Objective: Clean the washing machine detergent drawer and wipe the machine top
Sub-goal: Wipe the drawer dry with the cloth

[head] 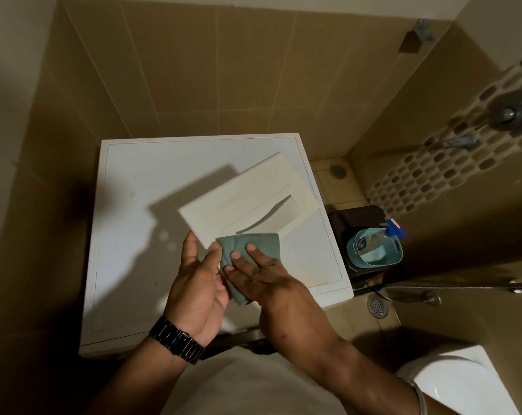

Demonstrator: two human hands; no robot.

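Head cam, looking down. Detergent drawer point(247, 194) is out of the machine, held tilted above the washing machine top point(128, 235), its pale flat side toward the camera. The recessed slot sits at its right end. Drawer's shadow falls on the top to the left.

Left hand point(198, 283): palm turned inward/up, thumb tip at the drawer's near-left corner, fingers point(213, 254) reach under the drawer's near edge & behind the cloth. Looks like it supports the drawer from below; actual grip hidden by drawer + cloth, so can't tell how far the fingers are curled. Black link watch point(178, 339) on the wrist.

Right hand point(262, 277): back of hand up, fingers straight and spread, flat on the green cloth point(249, 245). Index & middle tips land on the cloth right at the drawer's near edge. No pinch visible, just pressing.

Cloth: folded, upper part lies against the drawer's near edge, lower part hangs between the two palms, its tail showing below the right hand.

Surroundings: tiled walls. Right of the machine, on the floor, a blue basket point(373, 250) w/ a blue spray bottle point(394, 227) in it, on a dark box. Floor drain point(378, 307) nearby, hose along the right wall, white toilet point(460, 381) at lower right.
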